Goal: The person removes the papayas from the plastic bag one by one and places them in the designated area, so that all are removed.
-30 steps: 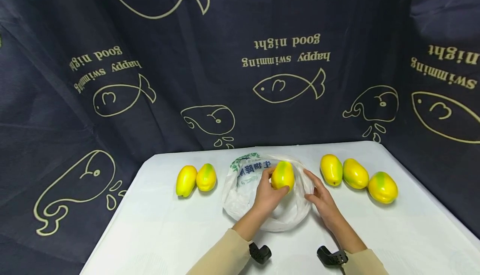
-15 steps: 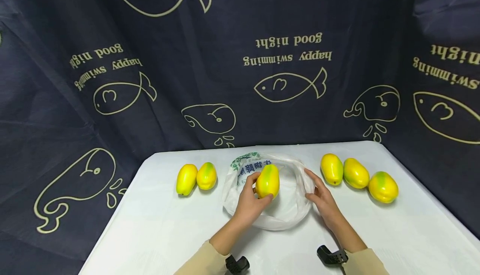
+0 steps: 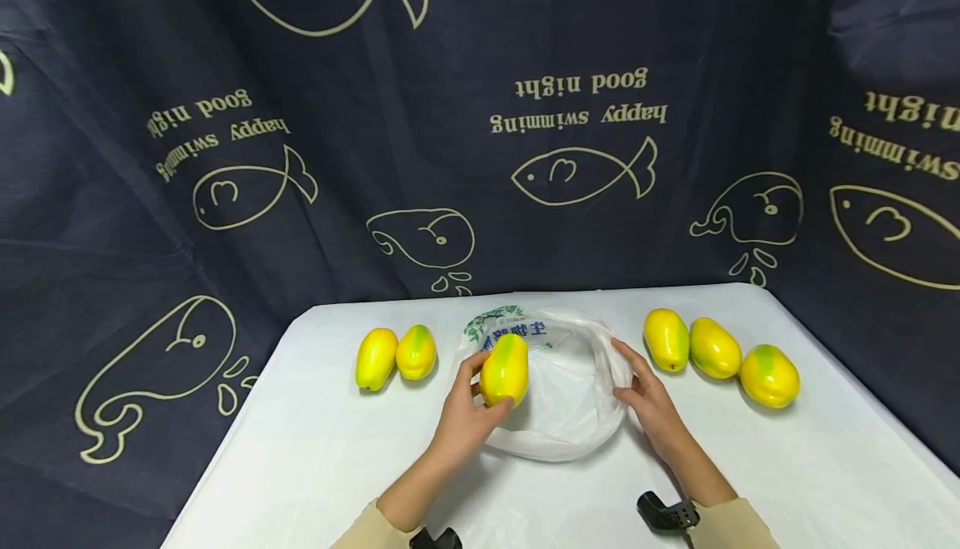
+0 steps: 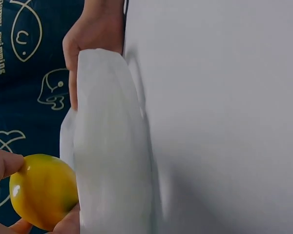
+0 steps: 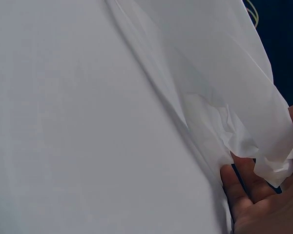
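Observation:
A glossy yellow papaya with a green stripe (image 3: 505,370) is in the grip of my left hand (image 3: 465,416), above the left side of an opened white plastic bag (image 3: 555,446). Thumb and fingers lie around the fruit, which the left wrist view shows beside the bag's wall (image 4: 110,141). My right hand (image 3: 651,407) pinches the bag's right rim, and the right wrist view has crumpled film (image 5: 276,163) between its thumb and fingers. Blue print and green leaves show on the bag's far side.
Two more papayas (image 3: 377,359) lie left of the bag on the white table (image 3: 315,449). To its right, three others (image 3: 714,347) rest in a slanting row. A dark fish-print curtain (image 3: 420,141) hangs behind and beside the table.
My left hand has carried the papaya leftward, from over the middle of the bag to its left side. My right hand stays at the right rim.

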Available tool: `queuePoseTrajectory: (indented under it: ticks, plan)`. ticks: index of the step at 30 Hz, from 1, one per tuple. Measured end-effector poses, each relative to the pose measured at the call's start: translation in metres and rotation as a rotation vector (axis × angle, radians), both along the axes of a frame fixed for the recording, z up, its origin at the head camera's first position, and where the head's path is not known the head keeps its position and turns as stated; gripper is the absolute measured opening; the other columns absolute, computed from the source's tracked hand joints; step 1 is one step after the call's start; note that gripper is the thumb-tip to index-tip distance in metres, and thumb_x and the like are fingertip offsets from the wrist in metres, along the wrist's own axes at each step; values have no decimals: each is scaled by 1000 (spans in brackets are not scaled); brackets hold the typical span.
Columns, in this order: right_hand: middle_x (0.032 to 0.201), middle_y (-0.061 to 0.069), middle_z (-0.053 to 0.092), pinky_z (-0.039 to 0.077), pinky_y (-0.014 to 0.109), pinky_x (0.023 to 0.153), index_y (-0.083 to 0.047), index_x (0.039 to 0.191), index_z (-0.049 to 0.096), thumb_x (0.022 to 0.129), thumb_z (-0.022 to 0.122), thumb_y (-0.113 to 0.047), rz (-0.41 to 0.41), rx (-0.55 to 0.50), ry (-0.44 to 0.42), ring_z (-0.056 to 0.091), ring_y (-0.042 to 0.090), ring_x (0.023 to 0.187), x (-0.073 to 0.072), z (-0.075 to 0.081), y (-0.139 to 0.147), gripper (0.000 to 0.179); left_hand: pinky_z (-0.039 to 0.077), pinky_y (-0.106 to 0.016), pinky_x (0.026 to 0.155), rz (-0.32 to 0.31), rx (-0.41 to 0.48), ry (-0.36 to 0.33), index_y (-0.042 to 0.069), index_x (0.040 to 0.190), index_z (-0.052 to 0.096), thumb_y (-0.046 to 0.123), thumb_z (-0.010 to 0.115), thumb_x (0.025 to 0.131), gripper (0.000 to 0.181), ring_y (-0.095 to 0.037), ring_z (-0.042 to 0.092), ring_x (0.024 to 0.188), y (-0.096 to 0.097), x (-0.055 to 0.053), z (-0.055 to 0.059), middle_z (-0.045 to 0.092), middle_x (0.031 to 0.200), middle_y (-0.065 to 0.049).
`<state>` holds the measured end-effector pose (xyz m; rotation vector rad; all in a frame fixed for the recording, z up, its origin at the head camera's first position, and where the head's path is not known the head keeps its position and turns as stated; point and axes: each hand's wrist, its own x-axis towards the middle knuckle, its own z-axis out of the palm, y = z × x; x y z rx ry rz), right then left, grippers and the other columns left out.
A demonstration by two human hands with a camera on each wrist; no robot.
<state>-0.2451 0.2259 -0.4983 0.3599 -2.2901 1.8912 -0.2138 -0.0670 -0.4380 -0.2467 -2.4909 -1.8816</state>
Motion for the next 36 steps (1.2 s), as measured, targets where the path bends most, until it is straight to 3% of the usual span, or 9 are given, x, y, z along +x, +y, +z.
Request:
queuePoseTrajectory:
  ticks: [12,20,27,33,36]
  plan:
    - [167,15,20,23,-6,101,-12,157,31,89,53,7,4,1,0,14,42,152,0,2,0,73,57,-45,99,73,-5,17,18,147,39,14,75,87,70,-38,49,135,-30,5,-5,36,158,-12]
    - [167,15,20,24,-5,102,-11,156,32,89,52,7,4,0,-8,21,26,152,-1,2,0,72,52,-47,102,146,-16,0,20,147,39,15,74,88,69,-35,51,130,-49,14,-2,37,156,-14]
    - [167,15,20,22,-6,102,-12,156,32,90,53,6,7,-5,-11,16,33,154,0,0,0,72,48,-46,104,164,-24,-4,17,148,37,14,73,87,71,-34,53,128,-65,19,-4,38,155,-16]
    - [166,15,21,23,-6,102,-12,156,32,90,53,6,8,-6,1,24,-1,146,1,-2,1,71,51,-41,100,159,-10,-27,18,149,36,15,74,87,72,-34,53,128,-80,24,-9,36,155,-16]
    - [166,16,21,22,-6,103,-12,156,33,90,53,6,9,-7,7,24,-3,145,0,-2,2,71,53,-40,96,151,-18,-45,17,149,35,17,75,87,73,-34,52,128,-88,28,-10,35,155,-16]
